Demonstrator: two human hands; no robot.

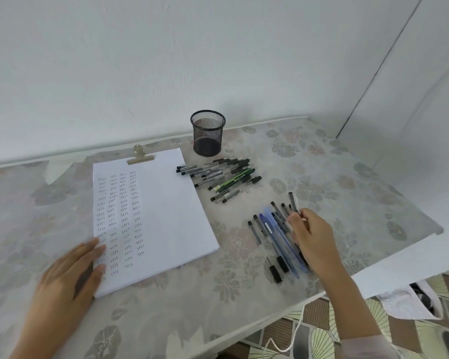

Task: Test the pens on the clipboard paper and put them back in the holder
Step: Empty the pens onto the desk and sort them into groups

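Note:
A white sheet (163,211) with columns of small handwritten marks lies under a brass clip (140,156). My left hand (70,270) lies flat on the sheet's lower left corner. A black mesh pen holder (208,133) stands behind it, with nothing visible inside. One pile of pens (223,177), including a green one, lies next to the holder. A second pile of black and blue pens (275,237) lies nearer to me. My right hand (311,234) reaches into that pile, and its fingertips pinch a dark pen (293,202) that sticks up.
The table (244,294) wears a floral cloth under clear plastic and stands against a white wall. Its right edge drops to a patterned floor where a white cord (293,332) trails. White cloth with dark items lies on the floor at right.

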